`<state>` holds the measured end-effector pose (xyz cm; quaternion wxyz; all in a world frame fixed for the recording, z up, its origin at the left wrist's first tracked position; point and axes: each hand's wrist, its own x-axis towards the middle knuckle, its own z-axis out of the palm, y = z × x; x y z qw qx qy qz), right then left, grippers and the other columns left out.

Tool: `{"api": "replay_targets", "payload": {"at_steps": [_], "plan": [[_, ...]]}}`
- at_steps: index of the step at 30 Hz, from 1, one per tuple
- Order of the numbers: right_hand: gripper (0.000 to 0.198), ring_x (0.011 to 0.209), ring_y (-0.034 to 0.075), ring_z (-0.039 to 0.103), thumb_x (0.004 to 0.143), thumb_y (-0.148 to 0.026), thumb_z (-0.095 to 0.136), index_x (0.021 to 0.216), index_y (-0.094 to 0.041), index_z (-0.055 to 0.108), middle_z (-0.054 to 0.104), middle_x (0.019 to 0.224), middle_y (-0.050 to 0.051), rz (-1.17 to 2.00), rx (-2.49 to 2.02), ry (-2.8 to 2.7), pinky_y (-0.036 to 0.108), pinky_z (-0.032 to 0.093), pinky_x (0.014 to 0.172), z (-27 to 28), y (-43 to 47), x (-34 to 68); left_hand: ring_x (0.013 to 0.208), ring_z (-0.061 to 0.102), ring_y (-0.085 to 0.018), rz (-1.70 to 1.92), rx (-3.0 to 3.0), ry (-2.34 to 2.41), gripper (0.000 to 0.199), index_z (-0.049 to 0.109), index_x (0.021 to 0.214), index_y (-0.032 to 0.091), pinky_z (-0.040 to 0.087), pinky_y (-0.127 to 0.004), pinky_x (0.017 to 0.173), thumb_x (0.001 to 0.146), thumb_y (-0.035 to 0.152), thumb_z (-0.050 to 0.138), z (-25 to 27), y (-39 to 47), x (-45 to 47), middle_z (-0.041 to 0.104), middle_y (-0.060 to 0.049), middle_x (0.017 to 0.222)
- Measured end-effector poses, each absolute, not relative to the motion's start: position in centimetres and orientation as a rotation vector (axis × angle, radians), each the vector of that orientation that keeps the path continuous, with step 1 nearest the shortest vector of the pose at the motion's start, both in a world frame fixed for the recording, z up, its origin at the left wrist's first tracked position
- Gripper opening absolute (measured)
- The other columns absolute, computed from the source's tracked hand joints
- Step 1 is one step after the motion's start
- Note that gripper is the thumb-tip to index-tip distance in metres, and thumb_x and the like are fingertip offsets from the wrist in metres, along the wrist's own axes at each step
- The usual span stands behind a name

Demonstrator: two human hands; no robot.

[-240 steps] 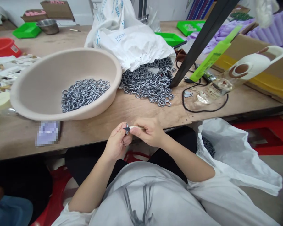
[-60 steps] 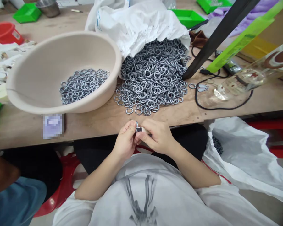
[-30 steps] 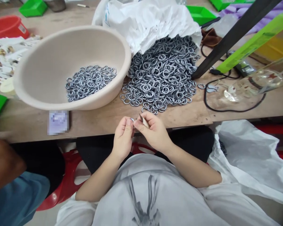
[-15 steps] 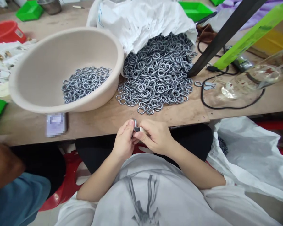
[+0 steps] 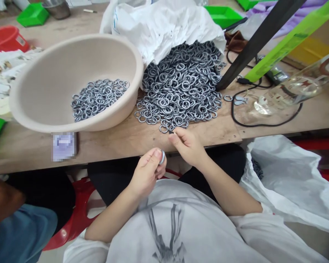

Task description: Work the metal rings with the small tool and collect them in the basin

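Left hand (image 5: 147,171) pinches a ring (image 5: 162,157), partly finger-covered, at the bench's (image 5: 112,144) front edge. Right hand (image 5: 188,147) grips a dark-tipped tool (image 5: 171,132), otherwise mostly hidden; contact with the pile (image 5: 181,87) undeterminable. Bag (image 5: 167,29) covers pile's rear.

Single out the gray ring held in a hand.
The gray ring pinched in the left hand, unlike those lying in the beige basin or in the ring pile by the white sack.
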<state>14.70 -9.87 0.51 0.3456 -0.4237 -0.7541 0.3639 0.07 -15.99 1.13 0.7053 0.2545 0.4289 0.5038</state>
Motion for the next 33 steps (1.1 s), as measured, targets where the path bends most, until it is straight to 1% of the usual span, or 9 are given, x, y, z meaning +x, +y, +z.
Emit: {"api": "replay_targets", "payload": {"at_steps": [3, 5, 11, 13, 17, 21, 26, 30, 33], "plan": [[0.031, 0.067, 0.013, 0.051, 0.092, -0.051, 0.060, 0.090, -0.020, 0.061, 0.060, 0.076, -0.001, 1.007, -0.974, -1.961, 0.027, 0.037, 0.065, 0.9, -10.0, 14.4, 0.044, 0.030, -0.005, 1.161, 0.601, 1.001, 0.046, 0.046, 0.067, 0.018, 0.029, -0.018, 0.043, 0.082, 0.054, 0.069, 0.6, -16.2, -0.3, 0.038, 0.007, 0.053], [0.029, 0.071, 0.014, 0.055, 0.092, -0.049, 0.061, 0.091, -0.020, 0.064, 0.064, 0.080, 0.000, 1.029, -0.931, -2.027, 0.027, 0.040, 0.067, 1.1, -9.7, 14.1, 0.044, 0.031, -0.005, 1.178, 0.626, 1.022, 0.045, 0.048, 0.069, 0.018, 0.029, -0.018, 0.043, 0.081, 0.054, 0.070, 0.2, -16.3, -0.6, 0.039, 0.007, 0.053], [0.018, 0.081, 0.022, 0.059, 0.094, -0.028, 0.056, 0.093, -0.016, 0.069, 0.067, 0.096, 0.011, 0.400, -1.529, -2.386, 0.032, 0.031, 0.062, 1.1, -7.2, 13.1, 0.045, 0.036, -0.004, 1.238, 0.658, 1.067, 0.039, 0.053, 0.069, 0.016, 0.033, -0.018, 0.043, 0.083, 0.048, 0.071, 0.2, -16.3, -2.5, 0.052, 0.003, 0.059], [0.017, 0.082, 0.023, 0.059, 0.094, -0.020, 0.052, 0.092, -0.015, 0.069, 0.067, 0.098, 0.012, 0.343, -1.585, -2.444, 0.033, 0.029, 0.062, 1.2, -6.9, 13.0, 0.044, 0.036, -0.004, 1.272, 0.642, 1.097, 0.033, 0.060, 0.076, 0.015, 0.032, -0.018, 0.042, 0.080, 0.044, 0.075, 0.5, -16.0, -3.2, 0.057, 0.002, 0.062], [0.013, 0.082, 0.019, 0.057, 0.094, -0.022, 0.052, 0.090, -0.017, 0.063, 0.063, 0.092, 0.007, 0.613, -1.307, -2.276, 0.030, 0.034, 0.067, 1.8, -7.4, 13.4, 0.045, 0.039, -0.005, 1.301, 0.615, 1.156, 0.031, 0.067, 0.101, 0.017, 0.028, -0.016, 0.039, 0.076, 0.033, 0.076, 0.9, -14.8, -4.1, 0.064, 0.000, 0.069], [0.025, 0.066, 0.013, 0.049, 0.097, -0.034, 0.051, 0.077, -0.019, 0.055, 0.054, 0.070, -0.002, 1.122, -1.093, -2.057, 0.027, 0.035, 0.062, 2.4, -8.3, 13.8, 0.046, 0.039, -0.005, 1.204, 0.625, 1.177, 0.030, 0.066, 0.089, 0.016, 0.023, -0.016, 0.038, 0.078, 0.043, 0.072, 0.9, -13.9, -3.4, 0.058, 0.000, 0.067], [0.022, 0.071, 0.015, 0.056, 0.094, -0.039, 0.057, 0.085, -0.019, 0.060, 0.061, 0.075, 0.000, 1.472, -1.024, -1.708, 0.028, 0.045, 0.068, 2.3, -9.1, 13.4, 0.041, 0.025, -0.003, 1.077, 0.714, 1.068, 0.047, 0.053, 0.072, 0.018, 0.019, -0.016, 0.038, 0.078, 0.060, 0.071, 0.1, -13.9, -1.1, 0.038, 0.008, 0.054], [0.034, 0.087, 0.018, 0.062, 0.079, -0.045, 0.076, 0.098, -0.020, 0.064, 0.067, 0.093, 0.002, 1.430, -0.940, -1.632, 0.031, 0.049, 0.080, 1.6, -9.7, 13.2, 0.039, 0.022, -0.003, 1.158, 0.612, 1.073, 0.047, 0.050, 0.072, 0.019, 0.016, -0.016, 0.036, 0.076, 0.059, 0.073, 0.1, -14.0, 0.0, 0.034, 0.009, 0.051], [0.039, 0.083, 0.017, 0.060, 0.082, -0.055, 0.071, 0.096, -0.020, 0.063, 0.066, 0.090, 0.002, 1.340, -0.949, -1.603, 0.030, 0.047, 0.076, 0.9, -9.7, 13.5, 0.038, 0.022, -0.003, 1.164, 0.581, 1.060, 0.049, 0.048, 0.068, 0.018, 0.017, -0.016, 0.036, 0.076, 0.060, 0.072, 0.6, -14.1, 0.4, 0.035, 0.009, 0.048]]}}
